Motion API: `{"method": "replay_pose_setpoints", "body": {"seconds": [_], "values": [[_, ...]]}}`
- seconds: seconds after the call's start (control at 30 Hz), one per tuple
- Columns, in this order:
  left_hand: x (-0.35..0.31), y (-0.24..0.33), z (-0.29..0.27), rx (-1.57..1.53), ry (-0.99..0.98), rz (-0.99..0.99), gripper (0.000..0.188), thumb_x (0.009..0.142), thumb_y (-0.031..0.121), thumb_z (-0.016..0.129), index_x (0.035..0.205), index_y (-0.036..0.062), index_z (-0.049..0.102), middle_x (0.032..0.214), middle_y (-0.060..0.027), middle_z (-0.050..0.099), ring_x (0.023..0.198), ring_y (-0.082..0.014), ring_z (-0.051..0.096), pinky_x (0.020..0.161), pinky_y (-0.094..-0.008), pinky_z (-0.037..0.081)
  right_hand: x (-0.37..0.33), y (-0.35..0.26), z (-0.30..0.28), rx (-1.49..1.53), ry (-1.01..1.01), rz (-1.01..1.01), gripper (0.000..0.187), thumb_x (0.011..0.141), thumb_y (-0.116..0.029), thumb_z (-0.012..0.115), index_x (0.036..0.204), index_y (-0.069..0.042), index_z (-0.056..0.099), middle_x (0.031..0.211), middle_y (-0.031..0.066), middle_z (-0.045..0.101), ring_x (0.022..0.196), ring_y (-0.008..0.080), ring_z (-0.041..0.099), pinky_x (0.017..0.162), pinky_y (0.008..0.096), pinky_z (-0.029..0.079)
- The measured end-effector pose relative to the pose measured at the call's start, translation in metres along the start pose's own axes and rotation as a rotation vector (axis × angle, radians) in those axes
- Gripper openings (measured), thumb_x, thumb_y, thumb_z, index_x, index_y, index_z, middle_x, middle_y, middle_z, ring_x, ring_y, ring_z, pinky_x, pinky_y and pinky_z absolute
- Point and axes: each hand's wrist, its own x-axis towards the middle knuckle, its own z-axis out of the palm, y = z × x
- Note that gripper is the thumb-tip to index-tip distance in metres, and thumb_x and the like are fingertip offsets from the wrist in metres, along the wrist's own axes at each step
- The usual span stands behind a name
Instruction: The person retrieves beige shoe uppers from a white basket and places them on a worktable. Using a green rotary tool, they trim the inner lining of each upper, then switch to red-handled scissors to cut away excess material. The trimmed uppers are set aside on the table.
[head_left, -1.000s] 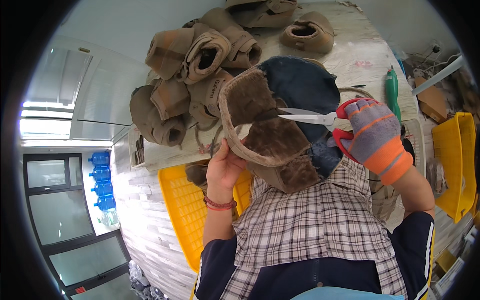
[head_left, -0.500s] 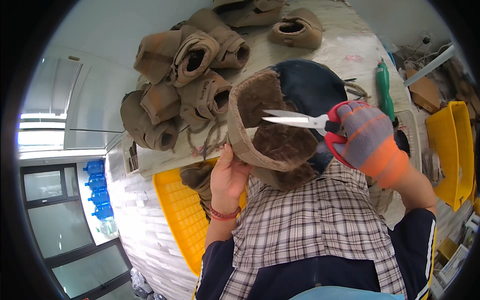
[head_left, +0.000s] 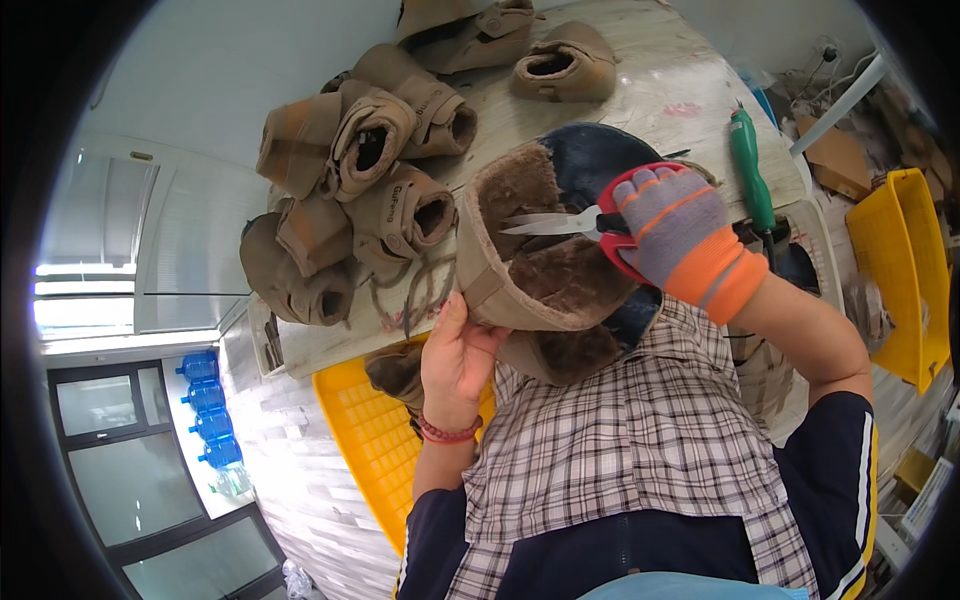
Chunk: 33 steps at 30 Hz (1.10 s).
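A brown fleece-lined boot upper [head_left: 487, 262] faces me with its wide opening. My bare left hand [head_left: 462, 350], a beaded bracelet at its wrist, grips the upper's lower left rim with the thumb outside. In an orange and grey glove, my right hand [head_left: 685, 235] is closed round red-handled scissors [head_left: 555, 222]. Their blades are a little apart and point left across the fleece; whether they touch it I cannot tell. Behind and under the upper shows a dark, smooth rounded piece [head_left: 590, 150], partly hidden by it and the glove.
Several similar boot uppers [head_left: 390, 215] are heaped on the worktable [head_left: 670, 75] at the left, another [head_left: 565, 65] at the back. A green corded tool [head_left: 752, 170] lies at the right. Yellow baskets [head_left: 350, 400] stand below left and at the far right [head_left: 900, 270].
My right hand has moved left and slightly up with the scissors, bringing the blades further over the fleece, and they look less spread. My left hand keeps its hold on the boot upper.
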Motion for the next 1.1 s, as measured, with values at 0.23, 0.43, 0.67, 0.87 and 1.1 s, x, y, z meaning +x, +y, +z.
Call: {"method": "replay_pose_setpoints", "body": {"seconds": [0.23, 0.43, 0.67, 0.87, 1.1], "values": [[-0.001, -0.027, 0.035, 0.4, -0.102, 0.343, 0.023, 0.093, 0.007, 0.051, 0.115, 0.0021, 0.055, 0.113, -0.0045, 0.061, 0.099, -0.0154, 0.058, 0.09, -0.0304, 0.044, -0.036, -0.037, 0.018, 1.668, 0.103, 0.371, 0.049, 0.07, -0.017, 0.082, 0.109, -0.002, 0.056, 0.087, 0.0021, 0.056, 0.081, 0.0091, 0.05, 0.074, 0.025, 0.045], [-0.008, -0.014, 0.006, 1.06, 0.187, 0.756, 0.017, 0.095, 0.01, 0.047, 0.105, 0.0004, 0.057, 0.115, -0.0109, 0.058, 0.098, -0.0145, 0.055, 0.087, -0.0252, 0.042, -0.053, -0.026, 0.007, 1.43, 0.35, 0.556, 0.041, 0.077, -0.012, 0.074, 0.11, -0.001, 0.054, 0.098, 0.0067, 0.063, 0.086, 0.0153, 0.06, 0.075, 0.0279, 0.051], [0.0, -0.041, -0.079, 0.212, 0.121, 0.013, 0.03, 0.093, 0.017, 0.054, 0.115, -0.0038, 0.054, 0.108, -0.0093, 0.063, 0.099, -0.0182, 0.058, 0.089, -0.0312, 0.043, -0.07, -0.028, 0.028, 1.158, 0.181, 0.649, 0.038, 0.076, -0.012, 0.074, 0.107, 0.0, 0.054, 0.085, 0.0033, 0.059, 0.072, 0.0111, 0.054, 0.066, 0.0255, 0.048], [-0.005, -0.045, -0.061, 0.098, -0.052, 0.164, 0.037, 0.094, 0.021, 0.052, 0.121, -0.0044, 0.05, 0.122, -0.0112, 0.056, 0.113, -0.021, 0.052, 0.1, -0.0339, 0.037, -0.07, -0.048, 0.036, 1.211, 0.043, 0.659, 0.038, 0.076, -0.016, 0.075, 0.104, -0.002, 0.054, 0.074, -0.0009, 0.051, 0.065, 0.0068, 0.044, 0.059, 0.0227, 0.042], [-0.004, -0.066, -0.023, 0.11, -0.113, 0.216, 0.037, 0.095, 0.017, 0.052, 0.126, 0.0, 0.044, 0.123, -0.0093, 0.054, 0.112, -0.0186, 0.051, 0.098, -0.0321, 0.039, -0.059, -0.057, 0.051, 1.386, 0.163, 0.557, 0.038, 0.078, -0.015, 0.073, 0.108, 0.001, 0.054, 0.084, 0.0047, 0.056, 0.077, 0.0116, 0.053, 0.067, 0.0255, 0.046]]}}
